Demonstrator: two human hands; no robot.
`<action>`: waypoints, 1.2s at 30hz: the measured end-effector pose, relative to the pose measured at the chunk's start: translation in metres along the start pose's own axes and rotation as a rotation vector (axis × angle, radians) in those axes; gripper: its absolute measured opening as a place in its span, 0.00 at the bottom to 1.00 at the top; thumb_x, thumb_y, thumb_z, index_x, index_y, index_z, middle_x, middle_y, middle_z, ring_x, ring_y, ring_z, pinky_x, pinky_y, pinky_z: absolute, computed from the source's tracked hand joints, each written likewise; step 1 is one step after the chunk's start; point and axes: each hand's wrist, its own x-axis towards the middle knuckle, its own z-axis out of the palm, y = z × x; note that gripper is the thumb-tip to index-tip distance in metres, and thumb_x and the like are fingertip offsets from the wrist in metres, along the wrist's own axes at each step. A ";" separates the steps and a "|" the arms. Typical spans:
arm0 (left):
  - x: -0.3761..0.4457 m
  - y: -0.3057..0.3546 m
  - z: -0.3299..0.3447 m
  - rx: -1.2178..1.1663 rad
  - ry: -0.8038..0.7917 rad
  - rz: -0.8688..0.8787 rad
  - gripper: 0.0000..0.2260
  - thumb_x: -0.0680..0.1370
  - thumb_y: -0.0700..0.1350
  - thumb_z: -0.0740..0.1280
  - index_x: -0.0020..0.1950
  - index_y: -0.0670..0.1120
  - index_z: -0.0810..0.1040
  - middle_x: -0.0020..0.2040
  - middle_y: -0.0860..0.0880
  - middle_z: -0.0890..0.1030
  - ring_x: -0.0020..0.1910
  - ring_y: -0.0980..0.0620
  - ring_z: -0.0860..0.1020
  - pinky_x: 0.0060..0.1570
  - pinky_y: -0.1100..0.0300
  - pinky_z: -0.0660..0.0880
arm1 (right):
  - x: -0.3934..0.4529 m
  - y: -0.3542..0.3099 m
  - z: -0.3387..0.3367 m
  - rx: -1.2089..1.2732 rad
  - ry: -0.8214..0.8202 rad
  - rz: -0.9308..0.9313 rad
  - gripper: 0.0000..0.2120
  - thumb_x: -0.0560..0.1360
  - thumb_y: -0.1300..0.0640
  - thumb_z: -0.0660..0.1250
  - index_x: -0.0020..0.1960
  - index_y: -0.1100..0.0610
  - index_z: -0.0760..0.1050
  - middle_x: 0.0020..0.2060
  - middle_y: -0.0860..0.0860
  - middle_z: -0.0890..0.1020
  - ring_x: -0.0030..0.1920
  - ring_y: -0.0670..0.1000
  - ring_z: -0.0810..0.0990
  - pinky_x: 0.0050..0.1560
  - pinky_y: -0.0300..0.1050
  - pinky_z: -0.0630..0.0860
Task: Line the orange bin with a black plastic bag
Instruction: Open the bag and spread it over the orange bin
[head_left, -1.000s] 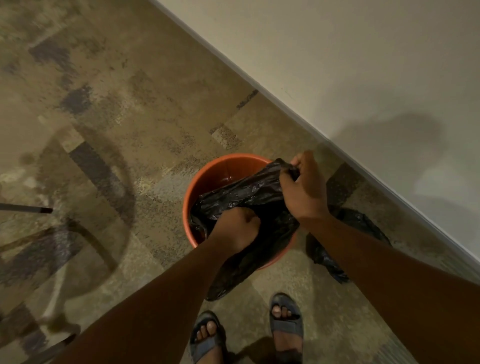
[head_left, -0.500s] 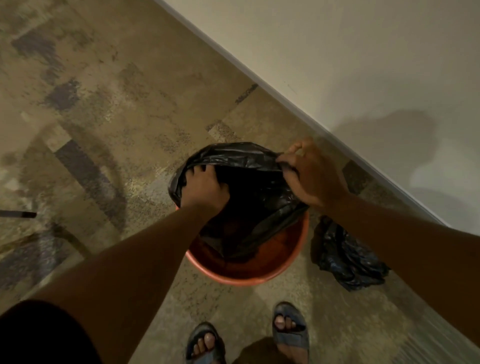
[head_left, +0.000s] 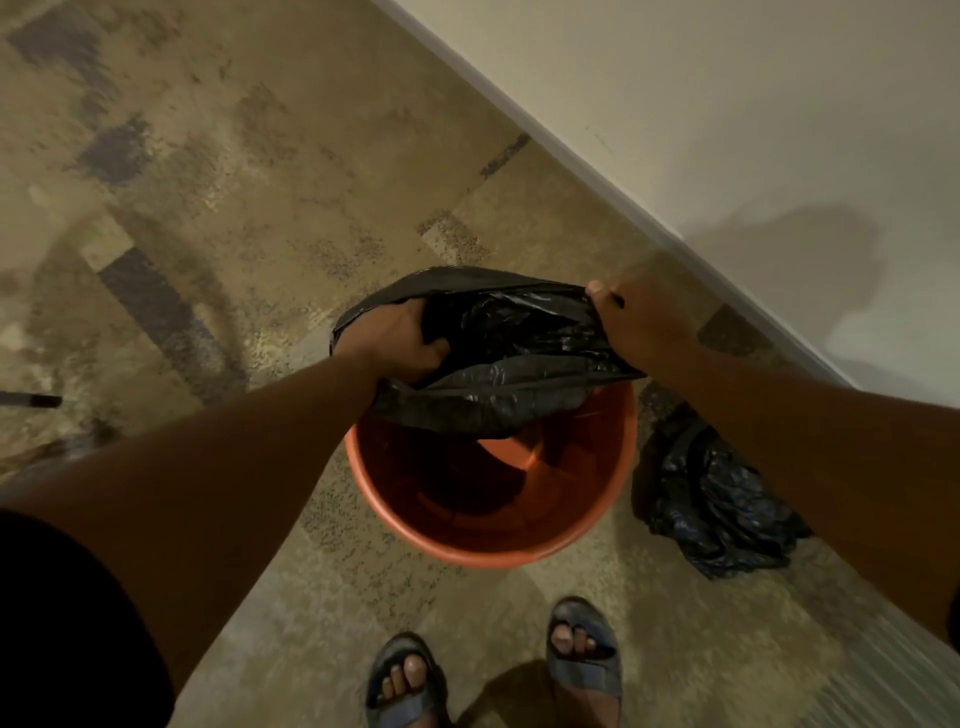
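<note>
An orange bin stands on the floor in front of my feet, its mouth open toward me. A black plastic bag is stretched over the bin's far rim, its mouth held wide. My left hand grips the bag's left edge, fingers curled inside it. On the right edge, my right hand is closed on the plastic. The near half of the bin's inside shows bare orange. The bin's far rim is hidden under the bag.
A second crumpled black bag lies on the floor right of the bin. A pale wall runs diagonally close behind. My feet in sandals stand just before the bin. A dark rod tip pokes in at left.
Both hands have spread apart, pulling the bag's mouth wide across the far rim. My left hand went from the bin's near side to its far left edge.
</note>
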 end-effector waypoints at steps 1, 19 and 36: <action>0.002 -0.002 0.000 -0.004 0.000 0.010 0.28 0.78 0.55 0.65 0.73 0.42 0.65 0.57 0.38 0.80 0.48 0.40 0.77 0.45 0.53 0.69 | 0.000 0.002 0.001 0.008 -0.028 0.009 0.23 0.83 0.47 0.53 0.29 0.50 0.60 0.26 0.49 0.63 0.28 0.49 0.65 0.37 0.46 0.65; -0.049 -0.035 0.032 -0.370 0.147 -0.055 0.38 0.73 0.57 0.71 0.77 0.50 0.57 0.64 0.41 0.78 0.62 0.38 0.77 0.58 0.52 0.72 | -0.033 0.036 0.013 0.120 0.014 0.249 0.18 0.81 0.50 0.60 0.34 0.55 0.70 0.33 0.49 0.72 0.34 0.49 0.72 0.38 0.45 0.66; 0.010 -0.002 0.016 0.133 0.144 0.240 0.31 0.82 0.58 0.54 0.81 0.53 0.45 0.78 0.41 0.59 0.73 0.35 0.62 0.71 0.42 0.62 | -0.021 0.038 0.033 0.324 0.081 0.533 0.19 0.77 0.41 0.58 0.40 0.56 0.75 0.36 0.52 0.76 0.37 0.53 0.75 0.39 0.48 0.70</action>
